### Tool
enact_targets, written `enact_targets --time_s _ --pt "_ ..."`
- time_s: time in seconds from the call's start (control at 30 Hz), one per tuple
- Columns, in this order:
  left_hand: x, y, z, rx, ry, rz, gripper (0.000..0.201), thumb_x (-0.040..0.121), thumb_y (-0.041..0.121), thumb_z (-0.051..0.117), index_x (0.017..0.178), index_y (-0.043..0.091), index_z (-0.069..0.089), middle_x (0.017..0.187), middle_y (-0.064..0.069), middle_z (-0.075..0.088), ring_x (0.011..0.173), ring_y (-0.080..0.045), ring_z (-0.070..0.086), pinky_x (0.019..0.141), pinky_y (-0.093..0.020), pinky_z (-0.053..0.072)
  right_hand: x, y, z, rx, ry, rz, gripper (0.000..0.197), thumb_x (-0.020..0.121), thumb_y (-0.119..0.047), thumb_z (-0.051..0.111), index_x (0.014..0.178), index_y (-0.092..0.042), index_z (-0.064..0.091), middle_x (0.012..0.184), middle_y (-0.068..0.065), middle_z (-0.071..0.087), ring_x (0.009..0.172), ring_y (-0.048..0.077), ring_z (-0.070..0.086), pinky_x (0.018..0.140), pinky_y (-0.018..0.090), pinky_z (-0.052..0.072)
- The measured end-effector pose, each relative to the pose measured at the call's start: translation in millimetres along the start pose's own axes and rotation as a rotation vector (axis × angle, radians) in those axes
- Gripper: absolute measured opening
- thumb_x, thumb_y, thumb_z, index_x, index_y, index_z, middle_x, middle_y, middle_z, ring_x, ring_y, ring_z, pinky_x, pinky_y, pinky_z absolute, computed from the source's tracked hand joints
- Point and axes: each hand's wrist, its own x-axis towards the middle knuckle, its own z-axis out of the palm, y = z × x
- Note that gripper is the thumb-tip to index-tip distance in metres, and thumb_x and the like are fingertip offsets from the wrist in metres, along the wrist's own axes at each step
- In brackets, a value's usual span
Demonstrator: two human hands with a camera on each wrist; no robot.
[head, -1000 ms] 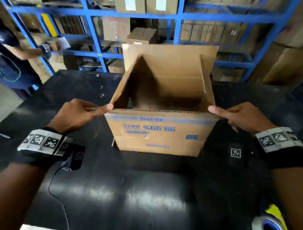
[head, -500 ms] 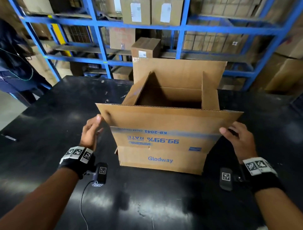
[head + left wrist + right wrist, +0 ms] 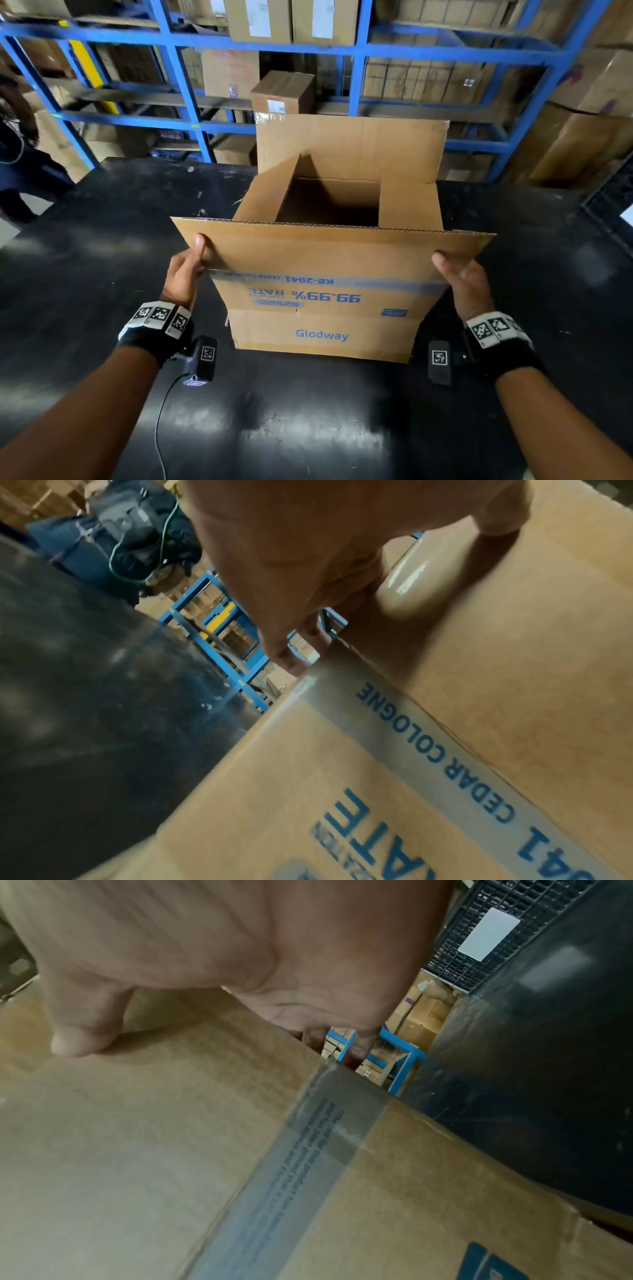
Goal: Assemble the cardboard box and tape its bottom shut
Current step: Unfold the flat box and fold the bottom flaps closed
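Both forearms are seen reaching in from the near edge of the black table (image 3: pixel 102 240) in the head view. The cardboard box (image 3: pixel 322 318) stands on the table between the hands, print upside down, open end up. The near flap (image 3: pixel 329 250) is tilted out toward the camera; it is pinched at its left edge by the left hand (image 3: pixel 183 274) and at its right edge by the right hand (image 3: pixel 460 284). Thumbs are laid on the flap's outer face; fingers go round behind, hidden in the head view. The left wrist view shows fingertips (image 3: pixel 291 666) curled past the flap edge, plus glossy tape on the flap by the thumb. The right wrist view shows the same wrap-around grip, thumb (image 3: pixel 82 1039) flat on cardboard, and a clear tape strip along the fold. Beyond, side flaps are folded inward and the far flap (image 3: pixel 352 147) stands upright. Blue shelving (image 3: pixel 359 51) with cartons is behind the table; a person (image 3: pixel 20 164) at far left is seen in the head view.
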Motion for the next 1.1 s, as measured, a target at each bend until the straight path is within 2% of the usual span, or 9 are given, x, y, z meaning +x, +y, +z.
enact_targets --time_s 0.13,0.23,0.37,0.47,0.6,0.7,0.8,0.87,1.1 --pt "10 11 5 0.068 0.009 -0.02 0.095 0.054 0.097 0.066 0.084 0.007 0.061 0.1 -0.021 0.059 0.086 -0.032 0.058 0.085 -0.044 0.049 5 -1 -11 0.008 -0.049 0.009 0.035 0.085 -0.052 0.062 0.108 -0.026 0.07 0.108 -0.017 0.075 0.108 0.005 0.067 0.098 0.027 0.046" --pt "10 8 9 0.121 0.0 -0.071 0.103 0.064 0.094 0.061 0.119 0.007 0.067 0.123 -0.014 0.066 0.116 -0.034 0.062 0.115 -0.064 0.038 6 5 -24 0.033 -0.001 0.08 0.061 0.074 -0.075 0.065 0.107 -0.024 0.074 0.113 -0.005 0.075 0.109 0.012 0.067 0.1 0.03 0.049" --pt "15 8 19 0.274 -0.045 -0.115 0.091 0.062 0.096 0.062 0.116 0.023 0.068 0.132 -0.008 0.069 0.126 -0.025 0.063 0.116 -0.049 0.043 5 3 -36 0.046 0.072 0.101 0.077 0.061 -0.085 0.065 0.097 -0.017 0.071 0.091 -0.009 0.078 0.087 0.005 0.072 0.079 0.018 0.055" --pt "23 21 36 0.433 0.003 -0.175 0.108 0.073 0.095 0.052 0.13 0.004 0.065 0.127 -0.011 0.065 0.116 -0.026 0.063 0.112 -0.042 0.045 7 1 -30 0.011 0.09 0.149 0.071 0.065 -0.08 0.069 0.109 -0.024 0.07 0.109 -0.002 0.076 0.105 0.018 0.069 0.098 0.04 0.052" --pt "15 24 60 0.409 0.14 -0.042 0.089 0.078 0.085 0.059 0.147 0.028 0.05 0.135 -0.001 0.063 0.125 -0.024 0.06 0.107 -0.038 0.046 10 -5 -8 -0.229 0.212 0.128 0.091 0.079 -0.045 0.079 0.152 -0.045 0.024 0.133 -0.009 0.054 0.118 0.014 0.055 0.098 0.039 0.043" --pt "13 8 59 0.394 0.086 0.105 0.09 0.089 0.064 0.067 0.16 0.049 0.014 0.149 0.025 0.043 0.138 -0.007 0.044 0.122 -0.038 0.032 11 -3 1 -0.399 0.214 0.061 0.105 0.083 -0.04 0.076 0.149 -0.063 -0.002 0.157 0.001 0.034 0.141 0.028 0.037 0.109 0.056 0.035" --pt "10 1 57 0.652 -0.015 0.176 0.069 0.102 0.048 0.057 0.16 0.051 0.019 0.161 0.008 0.041 0.146 -0.02 0.042 0.12 -0.035 0.03 18 9 1 -0.586 0.053 0.102 0.087 0.089 -0.048 0.066 0.149 -0.064 0.005 0.167 0.006 0.014 0.151 0.028 0.019 0.115 0.056 0.028" --pt "10 -1 55 0.74 -0.069 0.104 0.06 0.102 0.052 0.054 0.156 0.055 0.029 0.156 -0.006 0.05 0.143 -0.033 0.049 0.12 -0.039 0.035 22 14 -4 -0.675 0.001 0.13 0.075 0.088 -0.056 0.062 0.15 -0.06 0.02 0.163 0.007 0.027 0.148 0.029 0.029 0.116 0.051 0.03" --pt "16 8 60 0.838 -0.162 -0.117 0.083 0.08 0.079 0.064 0.151 0.066 0.025 0.154 -0.006 0.055 0.142 -0.036 0.051 0.122 -0.046 0.037 36 11 -11 -0.694 -0.084 0.302 0.081 0.079 -0.072 0.062 0.15 -0.057 0.026 0.157 0.005 0.042 0.141 0.035 0.04 0.117 0.048 0.032"
